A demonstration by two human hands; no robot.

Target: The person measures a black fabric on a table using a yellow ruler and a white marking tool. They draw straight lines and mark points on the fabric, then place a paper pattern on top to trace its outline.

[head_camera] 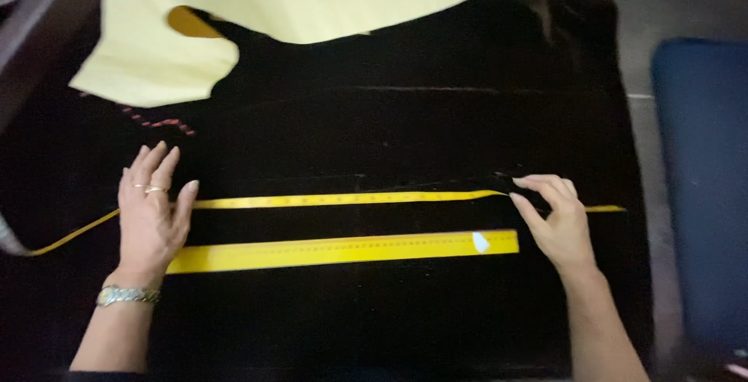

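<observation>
A black cloth [374, 117] lies spread flat over the work surface. Across it runs a yellow measuring tape [335, 200], stretched left to right. My left hand [152, 214] lies flat with fingers apart, pressing the tape's left part onto the cloth. My right hand [553, 222] pinches the tape near its right end, whose tip [608, 209] sticks out past the fingers. Just below the tape lies a yellow ruler [343, 251], parallel to it. A small white piece of chalk [481, 242] rests on the ruler's right end.
A pale yellow paper pattern [257, 8] covers the cloth's far left part. A short dashed red line [160, 123] shows on the cloth below it. A dark blue cushion-like surface [701, 187] lies to the right of the cloth.
</observation>
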